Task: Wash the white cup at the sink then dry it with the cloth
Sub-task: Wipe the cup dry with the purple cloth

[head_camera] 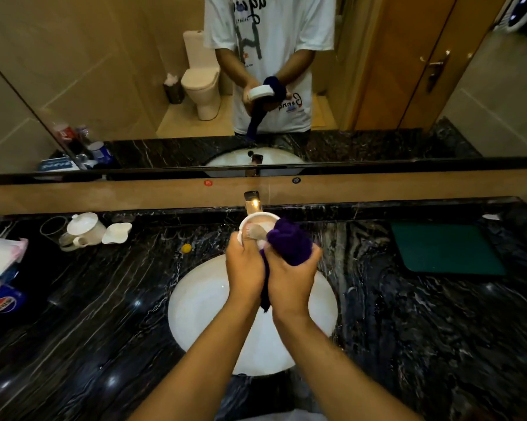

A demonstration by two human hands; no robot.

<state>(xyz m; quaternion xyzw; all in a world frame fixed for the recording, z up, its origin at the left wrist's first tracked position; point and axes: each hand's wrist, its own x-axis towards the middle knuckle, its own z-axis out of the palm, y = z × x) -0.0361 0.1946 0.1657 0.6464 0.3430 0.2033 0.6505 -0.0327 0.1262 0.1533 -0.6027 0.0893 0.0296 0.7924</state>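
Gripping the cup [257,221] by its rim above the sink [201,302], the left hand [245,262] hooks its thumb inside. At its 3 o'clock the right hand [292,273] clenches the cloth [289,241], pressing it into the cup's mouth.

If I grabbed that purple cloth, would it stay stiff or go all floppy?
Probably floppy. The purple cloth bunches into a soft lump where the right hand grips it, and its loose end dangles down over the sink. It likely feels light and not slippery, since it looks fuzzy against the white cup.
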